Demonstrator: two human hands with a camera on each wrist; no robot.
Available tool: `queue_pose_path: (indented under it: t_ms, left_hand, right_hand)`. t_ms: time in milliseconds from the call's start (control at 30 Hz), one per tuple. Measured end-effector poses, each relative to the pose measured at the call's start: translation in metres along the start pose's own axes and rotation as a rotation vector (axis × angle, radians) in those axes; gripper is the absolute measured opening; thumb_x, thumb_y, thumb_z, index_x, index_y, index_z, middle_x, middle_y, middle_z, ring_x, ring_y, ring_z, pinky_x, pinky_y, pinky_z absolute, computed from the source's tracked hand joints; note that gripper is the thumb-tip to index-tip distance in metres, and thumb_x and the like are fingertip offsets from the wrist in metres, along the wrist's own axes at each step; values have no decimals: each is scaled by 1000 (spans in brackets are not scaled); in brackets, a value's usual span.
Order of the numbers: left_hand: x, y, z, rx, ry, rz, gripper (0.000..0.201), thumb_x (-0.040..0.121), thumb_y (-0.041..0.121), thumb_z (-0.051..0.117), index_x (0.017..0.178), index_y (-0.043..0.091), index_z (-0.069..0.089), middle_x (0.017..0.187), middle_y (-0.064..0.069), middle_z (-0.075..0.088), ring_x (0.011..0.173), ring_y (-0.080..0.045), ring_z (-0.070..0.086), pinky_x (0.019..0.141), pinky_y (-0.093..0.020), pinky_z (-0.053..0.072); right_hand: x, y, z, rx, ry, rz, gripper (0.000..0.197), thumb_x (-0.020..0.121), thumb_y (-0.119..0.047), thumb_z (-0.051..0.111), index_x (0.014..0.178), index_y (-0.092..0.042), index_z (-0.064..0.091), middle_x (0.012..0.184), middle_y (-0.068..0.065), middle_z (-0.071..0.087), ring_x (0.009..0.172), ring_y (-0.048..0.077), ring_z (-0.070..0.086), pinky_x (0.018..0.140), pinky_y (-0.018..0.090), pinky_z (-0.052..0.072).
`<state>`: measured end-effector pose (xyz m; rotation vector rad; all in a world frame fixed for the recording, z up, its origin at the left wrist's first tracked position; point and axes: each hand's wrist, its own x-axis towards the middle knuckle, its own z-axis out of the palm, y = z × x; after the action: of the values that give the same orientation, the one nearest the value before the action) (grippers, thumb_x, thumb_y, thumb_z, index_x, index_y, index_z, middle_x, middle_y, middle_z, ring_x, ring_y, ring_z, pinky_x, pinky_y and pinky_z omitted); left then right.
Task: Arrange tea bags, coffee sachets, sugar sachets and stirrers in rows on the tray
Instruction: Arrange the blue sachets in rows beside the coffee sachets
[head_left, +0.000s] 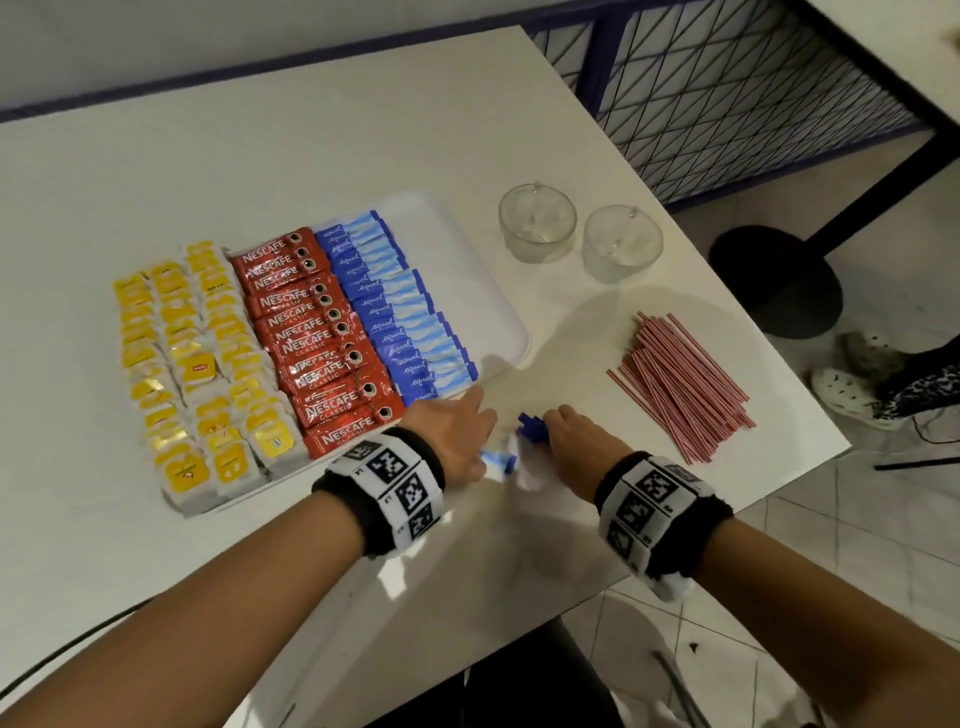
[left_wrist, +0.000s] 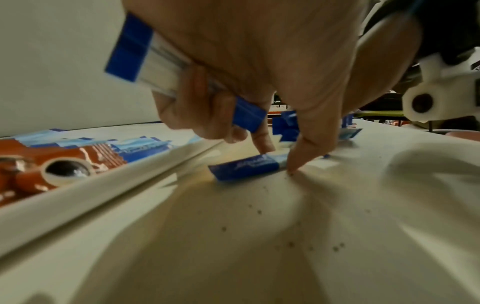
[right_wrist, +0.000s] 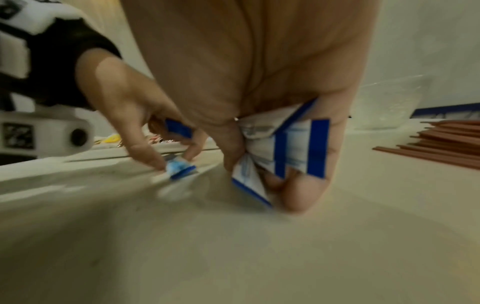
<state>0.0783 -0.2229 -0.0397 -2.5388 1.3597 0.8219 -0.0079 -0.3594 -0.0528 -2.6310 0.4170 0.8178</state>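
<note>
**Both hands gathering sugar sachets beside the tray**

Head view. The white tray (head_left: 511, 332) sits left of centre on the table (head_left: 311, 130). It carries yellow tea bags (head_left: 197, 364) at left, red coffee sachets (head_left: 322, 332) in the middle and blue sugar sachets (head_left: 395, 306) at right. The stirrers (head_left: 680, 384) lie in a loose heap on the table at right, below two glass cups (head_left: 537, 223). Low in the centre, just off the tray's near corner, the left hand (head_left: 457, 436) and the right hand (head_left: 576, 431) work on loose sugar sachets.

Left wrist view. The left hand (left_wrist: 246, 61) clasps a stack of sachets (left_wrist: 135, 53) under curled fingers, while forefinger and thumb pinch a single sachet (left_wrist: 246, 167) lying flat on the table. The tray rim (left_wrist: 91, 189) runs across the lower left.

Right wrist view. The right hand (right_wrist: 259, 82) grips a bundle of sachets (right_wrist: 293, 148) between thumb and fingers, its lower edge touching the table. Stirrers (right_wrist: 441, 144) show at the right edge.
</note>
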Motion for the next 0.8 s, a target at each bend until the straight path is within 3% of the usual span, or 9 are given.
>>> queue_pose_path:
  t_ms: [133, 267, 333, 400, 500, 567, 633, 733, 800]
  left_hand:
    - [-2, 0, 2, 62, -33, 20, 31, 89, 39, 52, 110, 16, 51, 118, -3, 48, 100, -24, 56, 70, -29, 37]
    - [-8, -11, -5, -291, 39, -98, 15, 97, 34, 36, 91, 20, 39, 90, -5, 53, 81, -21, 48, 73, -31, 39]
    - [-8, -19, -10, -651, 91, -187, 11, 100, 18, 28, 93, 15, 35, 86, -6, 44, 78, -18, 46, 74, -32, 40]
    - [-9, -28, -15, -1305, 191, -222, 19, 97, 2, 32, 82, 12, 38, 70, -5, 41, 51, -8, 48, 55, -22, 39]
    - [-18, -43, -23, -1778, 309, -203, 22, 93, 14, 48, 74, 16, 37, 57, -1, 36, 32, -3, 30, 36, -16, 25]
    - [-22, -48, -24, -1858, 315, -194, 30, 83, 37, 63, 82, 16, 42, 60, -2, 34, 36, -6, 29, 37, -16, 23]
    - [-26, -53, -24, -1846, 343, -282, 50, 75, 53, 66, 96, 13, 44, 59, -5, 40, 42, -12, 33, 42, -19, 27]
    - [-32, -66, -20, -1785, 456, -404, 36, 84, 49, 53, 95, 15, 52, 67, -13, 49, 55, -19, 43, 53, -25, 35]
    - [-37, -75, -17, -1784, 543, -449, 26, 87, 45, 53, 94, 19, 56, 67, -12, 55, 56, -21, 49, 55, -25, 40]
  right_hand:
    - [1, 2, -25, 224, 8, 25, 14, 99, -20, 36, 105, -8, 39, 103, 17, 56, 80, 27, 51, 71, 33, 37]
    - [3, -11, -48, 550, 50, -52, 7, 98, -19, 40, 100, -12, 39, 88, 11, 59, 70, 26, 58, 65, 35, 50]
    - [6, -25, -57, 653, 48, -103, 6, 97, -16, 41, 92, -15, 38, 77, 7, 56, 58, 23, 54, 54, 32, 48]
    - [12, -43, -66, 680, 32, -171, 17, 97, -14, 42, 82, -19, 36, 66, 4, 50, 47, 16, 48, 42, 25, 41]
    - [25, -73, -71, 724, 16, -256, 27, 94, -8, 47, 77, -25, 36, 62, -2, 44, 36, 0, 41, 40, 12, 31]
    - [31, -94, -71, 678, 18, -330, 21, 89, -6, 54, 87, -24, 44, 71, -6, 50, 54, -2, 47, 53, 13, 36]
    - [36, -113, -72, 677, -20, -403, 28, 86, 2, 54, 112, -6, 46, 99, 9, 60, 83, 13, 54, 71, 20, 43]
    - [41, -134, -76, 584, -83, -425, 58, 90, -4, 54, 140, 1, 24, 136, 11, 44, 125, 20, 42, 91, 12, 32]
    - [49, -142, -77, 514, -146, -427, 70, 90, -15, 56, 147, -8, 15, 145, 6, 37, 134, 20, 35, 105, 21, 29]
